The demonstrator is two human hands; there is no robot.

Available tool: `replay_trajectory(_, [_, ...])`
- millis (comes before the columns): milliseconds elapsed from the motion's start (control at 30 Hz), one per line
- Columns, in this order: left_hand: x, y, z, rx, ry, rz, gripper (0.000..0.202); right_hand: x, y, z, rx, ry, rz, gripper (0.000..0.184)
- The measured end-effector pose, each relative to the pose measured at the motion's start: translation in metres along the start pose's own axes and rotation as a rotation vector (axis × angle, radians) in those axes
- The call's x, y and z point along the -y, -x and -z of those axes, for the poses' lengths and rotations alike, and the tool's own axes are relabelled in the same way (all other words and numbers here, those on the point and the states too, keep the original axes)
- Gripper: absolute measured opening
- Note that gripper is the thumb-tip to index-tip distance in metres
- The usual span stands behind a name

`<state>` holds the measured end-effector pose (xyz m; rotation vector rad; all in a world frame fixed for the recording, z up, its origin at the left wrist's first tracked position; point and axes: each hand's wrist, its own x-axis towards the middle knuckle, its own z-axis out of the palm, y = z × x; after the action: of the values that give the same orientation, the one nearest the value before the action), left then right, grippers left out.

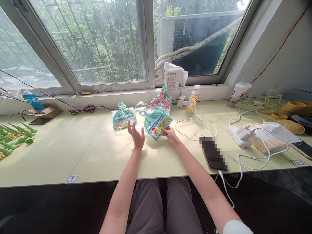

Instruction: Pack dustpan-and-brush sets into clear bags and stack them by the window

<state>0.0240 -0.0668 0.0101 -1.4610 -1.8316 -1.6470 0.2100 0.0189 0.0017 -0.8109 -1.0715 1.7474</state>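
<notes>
In my right hand (170,134) is a small teal dustpan and brush set (156,122) with a yellow printed label, gripped at its lower right corner and tilted above the table. My left hand (136,135) hovers to the left of it, fingers spread, touching nothing. Just behind my left fingers, another teal dustpan set (123,117) lies in clear plastic wrapping. Beyond the held set, a pink dustpan (161,101) rests on more teal ones near the window sill, partly hidden by the set I hold.
A juice bottle (193,100) and a wrapped white packet (172,78) stand by the window. To the right are a phone (213,154), a power strip (240,136), loose white cables and a paper cup (239,94). Green pointed pieces (14,138) lie far left.
</notes>
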Motion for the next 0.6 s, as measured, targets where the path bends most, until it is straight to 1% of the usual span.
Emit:
replay_trajectory(33, [-0.001, -0.002, 0.0, -0.069, 0.064, 0.112, 0.068, 0.001, 0.0, 0.0, -0.006, -0.017, 0.009, 0.025])
replay_trajectory(67, [-0.001, -0.004, 0.001, -0.097, 0.156, 0.243, 0.076, 0.002, 0.0, 0.001, -0.004, -0.026, 0.014, 0.026])
replay_trajectory(100, [0.0, -0.007, 0.001, -0.074, 0.277, 0.375, 0.079, 0.004, 0.001, 0.001, 0.005, -0.028, 0.016, 0.027])
replay_trajectory(167, [0.003, -0.013, 0.004, 0.079, 0.572, 0.585, 0.075, 0.007, 0.004, 0.001, 0.043, -0.018, 0.014, 0.028])
replay_trajectory(200, [0.004, -0.015, 0.005, 0.171, 0.711, 0.645, 0.072, 0.008, 0.005, 0.0, 0.069, -0.011, 0.013, 0.029])
replay_trajectory(267, [0.006, -0.016, 0.007, 0.318, 0.9, 0.69, 0.068, 0.01, 0.008, -0.001, 0.122, -0.001, 0.021, 0.031])
replay_trajectory(300, [0.005, -0.016, 0.008, 0.365, 0.95, 0.697, 0.068, 0.01, 0.01, -0.002, 0.145, 0.004, 0.025, 0.033])
replay_trajectory(400, [0.001, -0.011, 0.009, 0.458, 1.025, 0.722, 0.07, 0.007, 0.012, -0.004, 0.176, 0.007, 0.04, 0.035])
replay_trajectory(533, [-0.005, -0.005, 0.007, 0.586, 1.107, 0.747, 0.079, 0.0, 0.01, -0.007, 0.1, -0.031, 0.067, 0.034])
replay_trajectory(600, [-0.008, -0.004, 0.006, 0.629, 1.133, 0.749, 0.079, -0.002, 0.009, -0.009, 0.055, -0.049, 0.07, 0.033])
